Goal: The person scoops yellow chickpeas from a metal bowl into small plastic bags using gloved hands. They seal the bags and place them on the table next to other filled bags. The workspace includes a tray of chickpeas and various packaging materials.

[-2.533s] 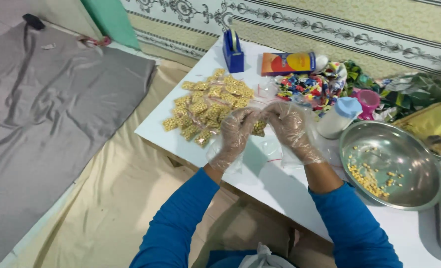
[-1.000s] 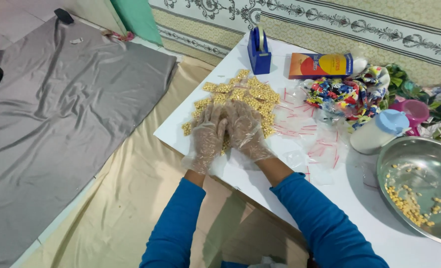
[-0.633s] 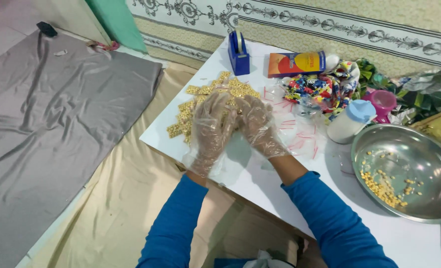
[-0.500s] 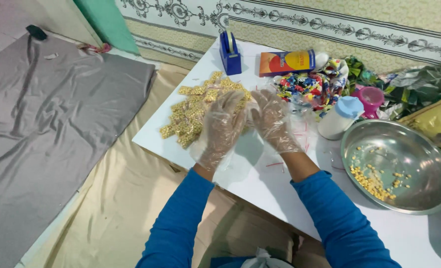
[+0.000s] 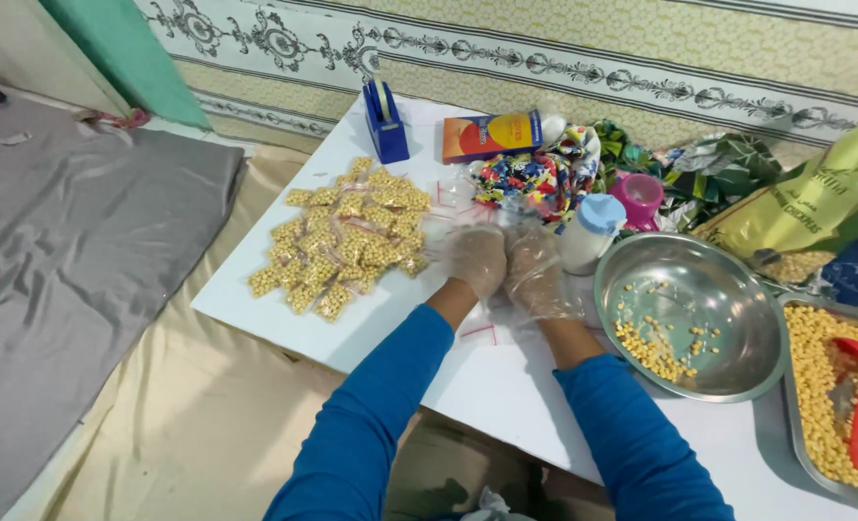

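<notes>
Carefully: loose packets crowd both gloved hands

Both hands, left hand [image 5: 477, 259] and right hand [image 5: 537, 272], meet over clear empty bags [image 5: 482, 323] on the white table [image 5: 506, 386], fingers curled (what they pinch I cannot tell). A sideways sweep could scatter the filled packets [image 5: 347, 236] or tip the capped bottle [image 5: 588, 233].

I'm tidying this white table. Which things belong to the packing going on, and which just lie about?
In use: pile of small clear bags of yellow pellets; steel bowl; tray of pellets with red scoop; gloved left hand and right hand.

Lying about: blue tape dispenser; orange box; pink cup.
</notes>
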